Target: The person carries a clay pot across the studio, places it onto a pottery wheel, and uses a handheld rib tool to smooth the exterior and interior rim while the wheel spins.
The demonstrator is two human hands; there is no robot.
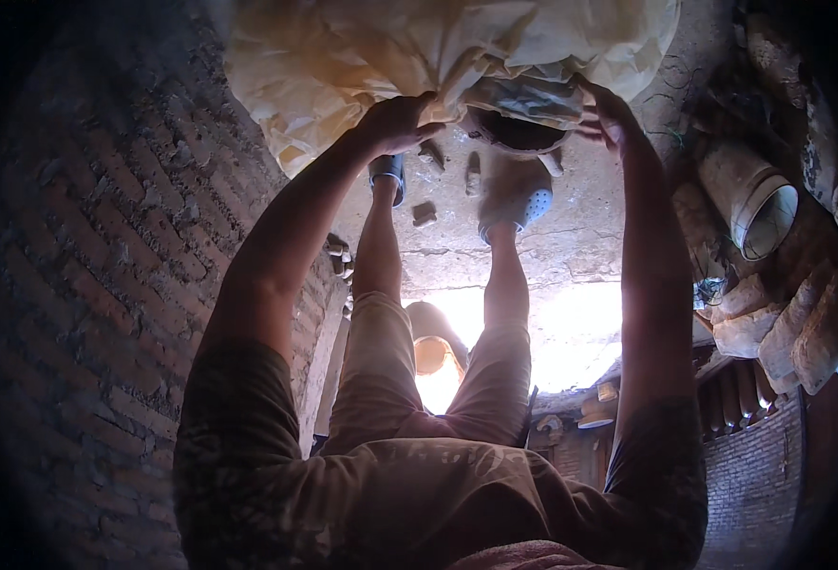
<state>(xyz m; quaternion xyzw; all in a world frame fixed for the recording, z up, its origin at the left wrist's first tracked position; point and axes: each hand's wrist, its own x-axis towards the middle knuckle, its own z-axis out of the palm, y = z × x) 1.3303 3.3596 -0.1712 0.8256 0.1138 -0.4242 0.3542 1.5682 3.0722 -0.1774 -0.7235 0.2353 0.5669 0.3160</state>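
A large crumpled, cream-coloured translucent plastic sheet (pixel 343 66) spreads in front of me at the top of the view. At its near edge, my left hand (pixel 398 123) grips a gathered fold, thumb below and fingers above. A dark, round-edged object (pixel 514 133) shows under the sheet between my hands; its kind I cannot make out. Greyish-blue plastic (pixel 530 98) lies over its top. On the right side of that covered edge, my right hand (pixel 607 119) holds the plastic with curled fingers, some of which are partly hidden.
Small broken lumps (pixel 423 214) lie on the concrete floor (pixel 571 228) around my feet in clogs (pixel 530 195). A rough brick wall (pixel 96 256) rises close on the left. To the right are a whitish bucket (pixel 746 199) on its side and filled bags (pixel 789 332).
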